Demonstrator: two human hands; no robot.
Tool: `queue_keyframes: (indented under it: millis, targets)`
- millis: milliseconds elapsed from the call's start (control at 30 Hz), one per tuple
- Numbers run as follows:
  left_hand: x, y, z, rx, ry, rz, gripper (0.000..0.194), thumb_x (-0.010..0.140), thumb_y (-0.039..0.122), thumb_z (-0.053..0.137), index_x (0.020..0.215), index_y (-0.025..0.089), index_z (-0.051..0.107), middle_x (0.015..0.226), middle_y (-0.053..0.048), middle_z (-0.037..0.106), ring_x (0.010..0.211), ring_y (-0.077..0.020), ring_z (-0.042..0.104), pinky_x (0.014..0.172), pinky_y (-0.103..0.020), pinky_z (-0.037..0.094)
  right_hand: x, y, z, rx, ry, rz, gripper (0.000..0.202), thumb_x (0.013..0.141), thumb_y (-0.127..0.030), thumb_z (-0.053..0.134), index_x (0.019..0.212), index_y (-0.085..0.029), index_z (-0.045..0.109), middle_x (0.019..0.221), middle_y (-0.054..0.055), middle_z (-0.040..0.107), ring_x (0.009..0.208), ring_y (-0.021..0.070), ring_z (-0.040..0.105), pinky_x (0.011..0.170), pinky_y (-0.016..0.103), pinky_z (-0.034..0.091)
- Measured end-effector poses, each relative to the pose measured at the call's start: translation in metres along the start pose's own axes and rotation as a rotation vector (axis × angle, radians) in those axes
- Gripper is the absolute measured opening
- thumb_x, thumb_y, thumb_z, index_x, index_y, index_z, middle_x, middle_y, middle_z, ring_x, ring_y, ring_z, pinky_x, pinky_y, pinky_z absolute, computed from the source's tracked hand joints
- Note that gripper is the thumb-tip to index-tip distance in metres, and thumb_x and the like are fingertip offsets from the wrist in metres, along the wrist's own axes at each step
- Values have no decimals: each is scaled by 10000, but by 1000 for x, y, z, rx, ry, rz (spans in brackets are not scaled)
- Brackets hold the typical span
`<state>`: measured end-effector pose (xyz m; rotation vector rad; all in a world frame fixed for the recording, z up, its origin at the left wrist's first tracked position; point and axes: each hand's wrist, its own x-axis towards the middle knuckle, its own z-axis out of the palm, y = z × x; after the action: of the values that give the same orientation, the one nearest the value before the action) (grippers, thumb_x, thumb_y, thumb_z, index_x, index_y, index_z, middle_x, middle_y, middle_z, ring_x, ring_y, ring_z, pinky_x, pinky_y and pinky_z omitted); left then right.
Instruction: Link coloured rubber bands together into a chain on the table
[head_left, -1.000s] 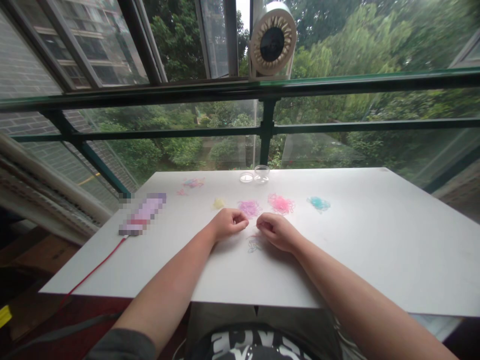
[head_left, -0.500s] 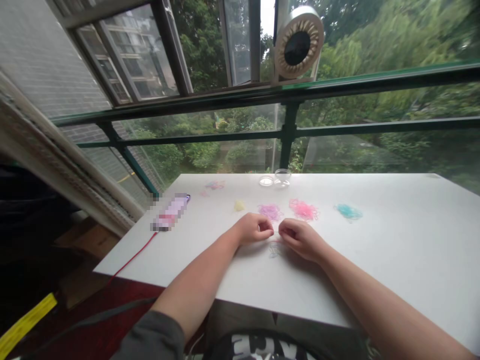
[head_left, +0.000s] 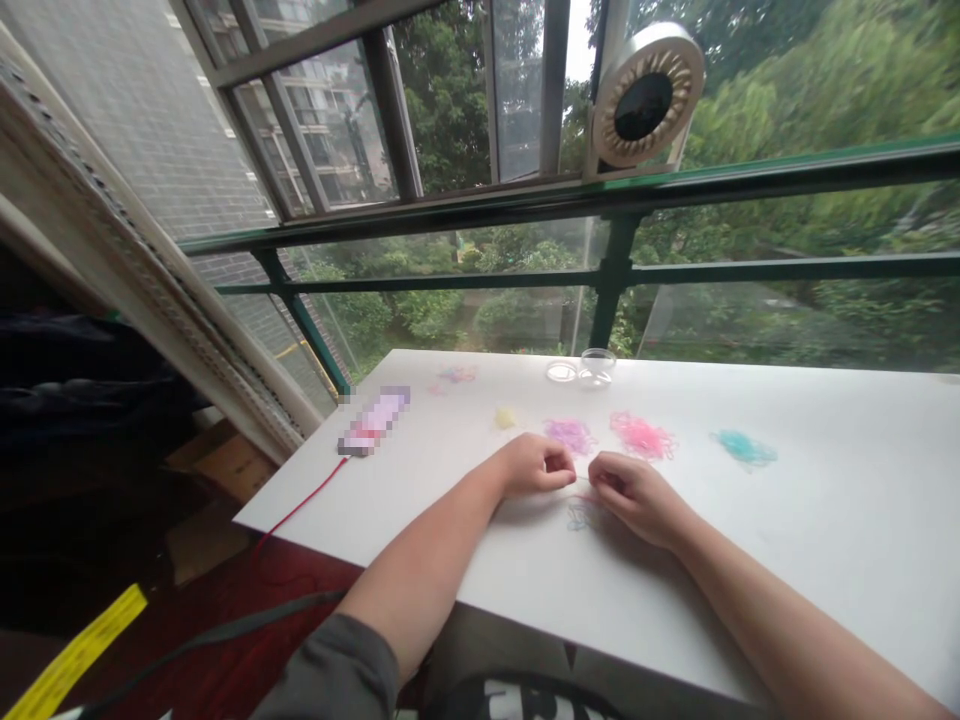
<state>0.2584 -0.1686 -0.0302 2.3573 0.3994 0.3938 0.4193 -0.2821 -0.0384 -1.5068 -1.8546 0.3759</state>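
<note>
My left hand (head_left: 538,466) is closed in a pinch, thumb against forefinger, above the white table. Facing it a short gap away, my right hand (head_left: 637,497) pinches too. A thin pale rubber band (head_left: 582,478) seems to run between the two sets of fingertips, though it is too fine to see clearly. Just below them lies a small chain of greyish and pinkish rubber bands (head_left: 579,516) on the tabletop. Beyond the hands sit loose piles of purple rubber bands (head_left: 568,436) and pink rubber bands (head_left: 642,436).
Teal rubber bands (head_left: 744,449) lie to the right, a yellow pile (head_left: 505,417) and a mixed pile (head_left: 456,375) to the left. Two clear round containers (head_left: 597,368) stand at the back edge. A phone (head_left: 375,422) with a red cable (head_left: 306,497) rests at the left.
The view has turned a little to the left, so everything appears shifted right. Both hands keep nearly the same pinched pose over the table.
</note>
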Motion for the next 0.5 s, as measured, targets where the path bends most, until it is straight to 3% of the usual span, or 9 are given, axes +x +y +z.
queue_keyframes:
  millis: [500]
  targets:
    - [-5, -4, -18, -9, 26, -1, 166, 705, 258, 568, 714, 106, 633, 608, -14, 599, 554, -72, 488, 540, -181, 370, 0, 1, -1, 32, 0, 15, 102, 717, -124, 428, 637, -180, 460, 582, -24, 434, 553, 110, 397, 524, 225, 317]
